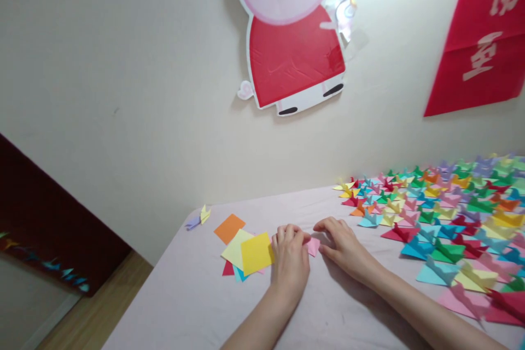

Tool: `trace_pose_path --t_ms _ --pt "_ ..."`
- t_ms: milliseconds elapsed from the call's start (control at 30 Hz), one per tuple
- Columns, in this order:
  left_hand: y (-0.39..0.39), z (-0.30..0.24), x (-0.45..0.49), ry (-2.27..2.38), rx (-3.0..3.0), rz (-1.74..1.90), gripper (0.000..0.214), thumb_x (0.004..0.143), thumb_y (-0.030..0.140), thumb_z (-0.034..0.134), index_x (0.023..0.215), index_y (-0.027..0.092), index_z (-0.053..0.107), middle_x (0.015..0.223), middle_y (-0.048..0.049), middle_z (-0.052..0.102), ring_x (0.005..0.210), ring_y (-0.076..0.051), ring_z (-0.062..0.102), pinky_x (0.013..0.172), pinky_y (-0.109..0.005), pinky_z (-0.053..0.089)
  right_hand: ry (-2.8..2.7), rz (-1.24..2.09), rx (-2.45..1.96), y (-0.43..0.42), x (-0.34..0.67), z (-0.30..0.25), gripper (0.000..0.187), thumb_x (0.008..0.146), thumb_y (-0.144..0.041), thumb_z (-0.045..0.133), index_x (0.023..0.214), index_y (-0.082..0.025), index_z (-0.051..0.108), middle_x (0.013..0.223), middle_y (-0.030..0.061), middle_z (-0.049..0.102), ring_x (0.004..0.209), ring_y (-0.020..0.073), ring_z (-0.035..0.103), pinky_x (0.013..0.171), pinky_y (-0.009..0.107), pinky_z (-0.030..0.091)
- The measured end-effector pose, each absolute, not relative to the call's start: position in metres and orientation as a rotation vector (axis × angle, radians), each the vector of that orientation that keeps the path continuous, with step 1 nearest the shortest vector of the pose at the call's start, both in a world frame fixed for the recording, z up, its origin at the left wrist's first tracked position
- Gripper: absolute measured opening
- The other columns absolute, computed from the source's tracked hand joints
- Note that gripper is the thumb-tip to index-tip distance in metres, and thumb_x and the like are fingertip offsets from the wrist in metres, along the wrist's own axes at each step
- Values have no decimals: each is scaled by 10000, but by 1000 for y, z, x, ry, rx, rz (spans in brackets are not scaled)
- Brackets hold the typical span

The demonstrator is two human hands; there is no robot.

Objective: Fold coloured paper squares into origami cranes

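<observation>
A small piece of folded pink paper point(314, 246) lies on the cloth-covered surface between my hands. My left hand point(290, 257) bends over its left edge, fingers closed together on it and hiding part of it. Just to the right, my right hand point(342, 243) has thumb and forefinger spread apart, close to the paper's right edge, with nothing held between them. Beside my left hand is a loose pile of square paper sheets, with a bright yellow sheet point(256, 253) on top, a pale yellow sheet point(233, 249) and an orange sheet point(229, 228).
Rows of colourful folded paper cranes point(447, 229) cover the right side. Two small folded pieces, purple point(192, 223) and yellow point(204, 214), sit at the far left corner. Behind is a wall with a cartoon pig cutout point(295, 60) and a red banner point(479, 38).
</observation>
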State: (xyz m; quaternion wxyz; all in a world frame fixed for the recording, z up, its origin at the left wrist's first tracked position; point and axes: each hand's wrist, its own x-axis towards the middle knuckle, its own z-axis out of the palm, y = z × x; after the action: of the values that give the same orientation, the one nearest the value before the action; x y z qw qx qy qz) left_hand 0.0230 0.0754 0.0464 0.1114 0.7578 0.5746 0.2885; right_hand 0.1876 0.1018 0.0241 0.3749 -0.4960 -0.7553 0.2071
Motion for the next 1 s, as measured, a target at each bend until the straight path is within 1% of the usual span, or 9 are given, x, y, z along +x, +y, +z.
trace_pose_path --t_ms 100,167,233,367,433,533,633,833,1000 --pt "75 48 22 1668 2317 762 340 880 37 446 992 252 685 1026 -69 633 1005 -271 499 827 -390 356 -2027 583 -1210 102 192 30 341 655 -31 551 902 -243 654 967 46 668 941 252 560 860 397 446" --pt "74 48 21 1651 2340 737 373 862 22 445 1013 258 690 1049 -61 632 1018 -264 498 834 -384 363 -2085 605 -1206 100 193 36 347 652 -26 545 894 -238 677 968 54 676 960 255 560 876 397 447" --pt "72 47 19 1623 2335 717 407 824 14 467 1049 272 687 1076 -42 630 1043 -254 495 853 -377 370 -2134 610 -1214 97 195 42 340 669 -34 547 909 -226 693 976 67 677 972 256 553 885 392 448" --pt "66 45 17 1604 2305 711 438 780 35 494 1091 286 674 1105 -23 635 1073 -247 493 894 -382 380 -2190 558 -1183 94 196 46 290 751 -77 553 951 -219 708 988 79 669 969 253 542 875 388 457" --pt "64 45 16 1601 2308 733 408 786 57 509 1082 283 674 1104 -24 642 1076 -251 494 903 -392 383 -2203 522 -1146 95 196 42 261 790 -85 542 939 -220 708 966 77 667 957 249 539 860 387 460" --pt "63 45 15 1580 2344 773 308 819 94 540 1030 270 681 1075 -23 660 1060 -253 502 910 -408 379 -2222 472 -1111 97 196 34 195 849 -115 533 863 -217 698 916 72 666 917 245 538 826 386 460" --pt "64 45 13 1564 2378 808 232 841 118 572 992 257 681 1056 -20 675 1049 -252 506 907 -415 375 -2228 445 -1104 98 195 30 184 882 -134 524 807 -212 671 873 67 664 885 242 536 796 378 457" --pt "61 47 14 1557 2428 840 180 860 159 627 996 264 681 1015 -13 679 1017 -246 514 892 -418 369 -2184 429 -1130 95 193 32 187 861 -76 483 798 -204 604 856 61 647 857 230 534 772 361 453" --pt "58 50 17 1563 2477 839 110 879 207 654 970 263 684 962 -9 666 992 -240 515 900 -426 359 -2175 436 -1112 91 192 35 195 831 -52 474 791 -204 589 871 61 640 868 227 535 789 364 449"
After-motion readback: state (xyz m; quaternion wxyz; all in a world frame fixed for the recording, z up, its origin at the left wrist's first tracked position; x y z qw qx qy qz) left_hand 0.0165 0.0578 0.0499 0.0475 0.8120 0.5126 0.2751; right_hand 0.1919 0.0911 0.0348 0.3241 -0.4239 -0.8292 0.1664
